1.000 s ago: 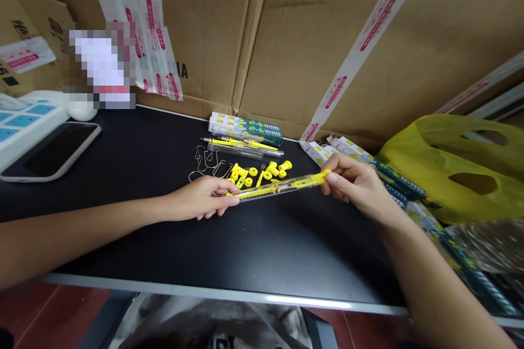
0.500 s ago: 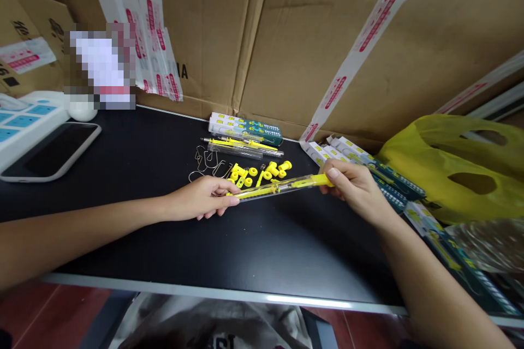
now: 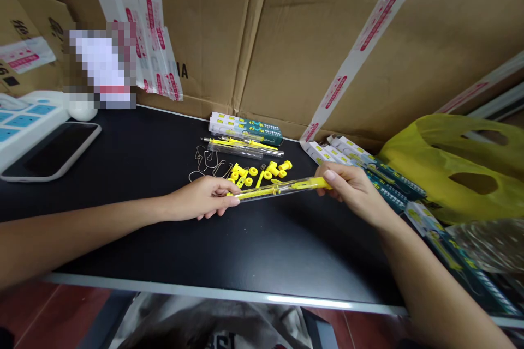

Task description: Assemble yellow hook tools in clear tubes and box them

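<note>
A clear tube [image 3: 282, 187] with a yellow rod and a metal part inside is held slightly tilted above the black table [image 3: 245, 251]. My left hand [image 3: 208, 197] is closed round its left end. At the right end, my right hand [image 3: 344, 182] pinches the yellow piece between thumb and fingers. Just behind the tube lie small yellow parts [image 3: 272, 169] and bent metal hooks [image 3: 210, 158]. Further back, clear tubes and yellow rods [image 3: 241, 147] rest in front of a printed box [image 3: 245, 125].
Several printed boxes [image 3: 393, 191] lie along the right side, beside a yellow plastic bag [image 3: 446, 163]. A phone [image 3: 53, 152] and a white power strip [image 3: 24, 120] are at the left. Cardboard [image 3: 327, 38] stands along the back edge.
My right hand has shifted slightly left along with the yellow end piece, which now sits further into the tube. My left hand has hardly moved.
</note>
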The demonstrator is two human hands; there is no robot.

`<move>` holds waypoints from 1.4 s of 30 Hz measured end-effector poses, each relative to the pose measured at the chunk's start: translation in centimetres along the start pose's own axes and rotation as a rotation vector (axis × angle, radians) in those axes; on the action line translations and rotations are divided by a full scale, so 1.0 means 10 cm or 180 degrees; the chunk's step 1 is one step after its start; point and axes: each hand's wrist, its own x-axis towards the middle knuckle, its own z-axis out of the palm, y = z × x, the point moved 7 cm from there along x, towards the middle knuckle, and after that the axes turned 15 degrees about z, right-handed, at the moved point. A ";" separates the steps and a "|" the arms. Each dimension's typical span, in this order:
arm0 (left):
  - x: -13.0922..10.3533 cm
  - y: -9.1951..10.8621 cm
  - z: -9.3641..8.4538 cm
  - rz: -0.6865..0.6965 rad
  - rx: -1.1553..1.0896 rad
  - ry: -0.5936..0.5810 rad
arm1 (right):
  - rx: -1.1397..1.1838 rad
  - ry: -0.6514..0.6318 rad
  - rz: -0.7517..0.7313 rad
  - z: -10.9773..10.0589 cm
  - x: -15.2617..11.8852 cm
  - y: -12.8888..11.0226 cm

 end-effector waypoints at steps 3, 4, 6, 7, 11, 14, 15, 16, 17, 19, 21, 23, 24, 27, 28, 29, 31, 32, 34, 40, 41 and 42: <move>0.00 -0.01 0.00 0.0004 -0.0001 0.0006 | 0.0050 -0.0013 0.0020 0.02 0.01 0.03; 0.00 -0.01 0.00 0.0005 0.0002 0.0005 | 0.0078 -0.0032 0.0049 0.03 0.01 0.05; 0.00 -0.01 0.00 0.0004 0.0001 -0.0001 | 0.0155 -0.0076 0.0108 0.06 0.01 0.08; 0.00 -0.01 0.00 0.0003 -0.0001 -0.0002 | 0.0196 -0.0093 0.0125 0.06 0.02 0.09; 0.00 -0.01 0.00 -0.0005 -0.0008 0.0021 | 0.0278 -0.0052 0.0126 0.04 0.02 0.09; 0.00 -0.01 -0.01 -0.0005 -0.0031 0.0047 | 0.0272 -0.0019 0.0179 0.00 0.02 0.09; 0.00 0.00 -0.01 0.0001 -0.0038 0.0061 | 0.0301 -0.0035 0.0214 -0.01 0.02 0.09; 0.00 0.00 -0.01 0.0010 -0.0043 0.0075 | 0.0353 -0.0055 0.0249 -0.02 0.02 0.10; 0.00 0.00 -0.01 0.0020 -0.0049 0.0090 | 0.0420 -0.0071 0.0278 -0.02 0.03 0.11; 0.00 0.00 -0.01 0.0037 -0.0065 0.0109 | 0.0573 -0.0086 0.0297 -0.03 0.03 0.11; 0.01 0.00 -0.01 0.0054 -0.0068 0.0112 | 0.0702 -0.0071 0.0273 -0.04 0.02 0.09; 0.01 0.00 -0.01 0.0064 -0.0059 0.0116 | 0.0774 -0.0057 0.0260 -0.04 0.02 0.07; 0.01 -0.01 -0.01 0.0066 -0.0055 0.0119 | 0.0783 -0.0053 0.0256 -0.04 0.01 0.06; 0.01 -0.01 -0.02 0.0065 -0.0049 0.0135 | 0.0740 -0.0049 0.0226 -0.04 0.01 0.05; 0.01 -0.01 -0.02 0.0065 -0.0048 0.0143 | 0.0727 -0.0045 0.0216 -0.05 0.01 0.06; 0.01 -0.01 -0.02 0.0064 -0.0048 0.0150 | 0.0716 -0.0039 0.0216 -0.05 0.02 0.07; 0.01 -0.01 -0.02 0.0063 -0.0048 0.0173 | 0.0697 -0.0030 0.0265 -0.05 0.04 0.10; 0.01 -0.01 -0.02 0.0063 -0.0044 0.0188 | 0.0688 -0.0036 0.0303 -0.05 0.05 0.12; 0.01 -0.01 -0.03 0.0063 -0.0038 0.0206 | 0.0670 -0.0069 0.0380 -0.03 0.07 0.16; 0.01 0.02 -0.03 0.0006 -0.0038 0.0205 | 0.0463 -0.0144 0.0533 0.04 0.12 0.23; 0.01 0.03 -0.03 -0.0001 -0.0042 0.0206 | 0.0421 -0.0148 0.0551 0.05 0.13 0.24; 0.02 0.04 -0.03 -0.0005 -0.0052 0.0206 | 0.0375 -0.0152 0.0567 0.06 0.13 0.24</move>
